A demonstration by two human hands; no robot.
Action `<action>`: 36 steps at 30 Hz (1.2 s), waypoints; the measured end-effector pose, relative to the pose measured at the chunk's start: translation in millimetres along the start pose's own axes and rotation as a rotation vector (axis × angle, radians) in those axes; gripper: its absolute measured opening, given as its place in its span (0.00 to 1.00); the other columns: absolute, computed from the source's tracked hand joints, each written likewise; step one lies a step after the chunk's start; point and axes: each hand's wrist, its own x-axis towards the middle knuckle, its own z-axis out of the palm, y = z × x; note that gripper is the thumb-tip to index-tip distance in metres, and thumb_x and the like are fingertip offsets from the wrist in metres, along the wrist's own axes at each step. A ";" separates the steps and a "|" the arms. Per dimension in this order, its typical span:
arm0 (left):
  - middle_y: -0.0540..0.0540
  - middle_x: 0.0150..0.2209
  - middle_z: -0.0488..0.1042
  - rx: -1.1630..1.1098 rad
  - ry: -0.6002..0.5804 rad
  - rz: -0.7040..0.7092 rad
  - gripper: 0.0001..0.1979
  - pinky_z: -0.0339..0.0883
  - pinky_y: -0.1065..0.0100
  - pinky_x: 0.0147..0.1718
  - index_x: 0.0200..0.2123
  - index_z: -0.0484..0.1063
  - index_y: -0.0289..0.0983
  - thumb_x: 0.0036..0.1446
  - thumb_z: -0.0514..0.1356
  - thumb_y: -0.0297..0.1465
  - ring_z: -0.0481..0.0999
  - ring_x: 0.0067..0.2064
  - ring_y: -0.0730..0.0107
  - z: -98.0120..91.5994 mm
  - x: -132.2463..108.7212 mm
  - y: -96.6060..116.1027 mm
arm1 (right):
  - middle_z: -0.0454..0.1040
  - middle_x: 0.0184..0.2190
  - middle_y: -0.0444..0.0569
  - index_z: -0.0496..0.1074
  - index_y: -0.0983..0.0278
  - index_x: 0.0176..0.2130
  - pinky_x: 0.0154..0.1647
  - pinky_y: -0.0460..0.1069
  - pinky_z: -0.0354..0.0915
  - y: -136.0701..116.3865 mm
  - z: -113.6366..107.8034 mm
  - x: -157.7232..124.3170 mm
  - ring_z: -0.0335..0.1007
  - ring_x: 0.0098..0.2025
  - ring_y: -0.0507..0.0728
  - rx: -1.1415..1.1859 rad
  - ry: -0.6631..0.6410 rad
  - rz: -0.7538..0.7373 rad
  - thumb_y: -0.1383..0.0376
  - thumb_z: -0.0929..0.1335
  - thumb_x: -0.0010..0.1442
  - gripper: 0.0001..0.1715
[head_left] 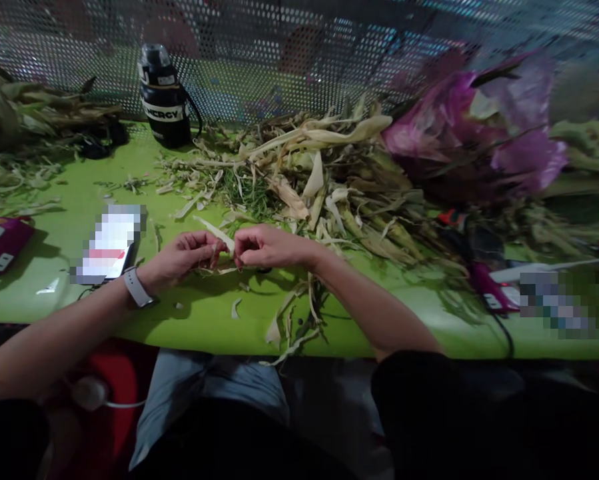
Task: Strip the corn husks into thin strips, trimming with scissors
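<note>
Position of husk strip: it is held between the two hands, low over the near-middle of the green bench, directly in front of the body.

Left hand: the fingers are curled in, and thumb and forefinger are pressed together on the strip's near end. A pale watch is worn on this wrist.

Right hand: it is likewise closed to a pinch, knuckles up, with its fingertips set almost against those of the left hand. Whether both pinches sit on the same piece or on separate fibres of it cannot be told, as the contact point is hidden by the fingers.

Key relation: the strip's long axis runs diagonally, from the meeting point of the fingertips up and away toward the left, so the free end is seen above the left knuckles. The gripped end lies between the hands, equally near to both. The free end is nearer to the left hand. A few thin fibres are seen hanging below the pinch, close to the bench surface.

Surroundings: a large husk pile is spread just beyond the right hand. Loose scraps lie at the near edge of the bench, under the right forearm. A phone lies just left of the left hand. A black bottle stands well apart at the back, and a purple bag is seen at the far right.
</note>
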 end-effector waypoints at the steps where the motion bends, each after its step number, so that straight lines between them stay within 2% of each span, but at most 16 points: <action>1: 0.50 0.22 0.73 0.007 -0.004 0.002 0.14 0.56 0.79 0.19 0.29 0.76 0.33 0.48 0.71 0.38 0.65 0.22 0.81 -0.5 0.4 -0.7 | 0.71 0.27 0.44 0.68 0.67 0.32 0.25 0.43 0.55 0.5 0.1 0.6 0.59 0.26 0.47 -0.023 0.006 -0.005 0.72 0.66 0.53 0.02; 5: 0.50 0.21 0.72 0.038 -0.012 0.011 0.14 0.56 0.78 0.19 0.28 0.76 0.33 0.48 0.71 0.38 0.65 0.21 0.80 -0.6 1.4 -2.4 | 0.69 0.25 0.43 0.68 0.67 0.30 0.24 0.44 0.54 4.2 0.2 2.6 0.58 0.24 0.47 -0.024 0.032 -0.016 0.73 0.66 0.52 0.03; 9: 0.49 0.22 0.73 0.089 -0.027 0.024 0.12 0.59 0.77 0.21 0.30 0.78 0.33 0.51 0.69 0.37 0.66 0.22 0.80 2.0 0.0 0.5 | 0.70 0.27 0.43 0.68 0.67 0.32 0.23 0.43 0.59 9.6 1.1 4.9 0.63 0.24 0.47 0.231 0.074 -0.046 0.70 0.66 0.54 0.02; 11: 0.48 0.25 0.75 0.121 0.009 0.066 0.10 0.62 0.77 0.23 0.31 0.79 0.33 0.51 0.69 0.36 0.68 0.24 0.78 3.4 -1.2 3.1 | 0.72 0.30 0.45 0.67 0.66 0.32 0.24 0.43 0.61 11.6 2.0 6.8 0.65 0.24 0.47 0.350 0.141 -0.065 0.69 0.65 0.55 0.01; 13: 0.47 0.27 0.77 0.159 0.050 0.123 0.08 0.64 0.76 0.26 0.31 0.80 0.34 0.50 0.70 0.34 0.70 0.26 0.77 4.4 -2.3 5.6 | 0.72 0.32 0.46 0.67 0.66 0.31 0.25 0.43 0.61 12.4 2.9 8.9 0.65 0.25 0.47 0.357 0.245 -0.088 0.69 0.65 0.55 0.01; 17: 0.46 0.28 0.77 0.186 0.109 0.200 0.07 0.65 0.75 0.27 0.29 0.81 0.34 0.48 0.71 0.32 0.71 0.27 0.75 5.2 -3.2 6.9 | 0.67 0.25 0.41 0.69 0.66 0.30 0.23 0.42 0.59 8.7 4.8 10.6 0.60 0.22 0.46 0.252 0.374 -0.061 0.70 0.66 0.56 0.02; 21: 0.48 0.26 0.76 0.122 0.147 0.205 0.09 0.62 0.76 0.23 0.29 0.80 0.34 0.47 0.72 0.34 0.69 0.25 0.77 5.1 -3.1 4.0 | 0.64 0.20 0.38 0.65 0.65 0.30 0.17 0.42 0.55 3.4 8.0 9.8 0.58 0.17 0.45 0.279 0.360 0.013 0.71 0.64 0.58 0.05; 26: 0.50 0.27 0.75 -0.093 0.167 0.183 0.14 0.64 0.78 0.24 0.23 0.75 0.34 0.44 0.73 0.37 0.69 0.25 0.80 4.9 -2.0 4.9 | 0.66 0.21 0.39 0.66 0.65 0.32 0.17 0.41 0.59 5.0 11.8 11.4 0.62 0.17 0.45 0.278 0.304 0.022 0.69 0.65 0.60 0.03; 31: 0.50 0.22 0.72 -0.160 0.133 0.121 0.20 0.58 0.77 0.17 0.27 0.73 0.34 0.54 0.65 0.47 0.67 0.20 0.79 3.9 0.3 7.3 | 0.73 0.27 0.43 0.65 0.65 0.32 0.16 0.41 0.61 4.2 13.1 11.6 0.67 0.18 0.45 0.303 0.257 0.061 0.69 0.64 0.61 0.04; 36: 0.51 0.20 0.71 -0.058 0.152 0.090 0.14 0.55 0.78 0.15 0.28 0.72 0.34 0.48 0.71 0.37 0.66 0.19 0.80 7.9 -1.8 8.3 | 0.75 0.26 0.43 0.64 0.64 0.33 0.14 0.40 0.57 0.1 14.1 11.1 0.67 0.17 0.45 0.396 0.257 0.097 0.68 0.64 0.62 0.03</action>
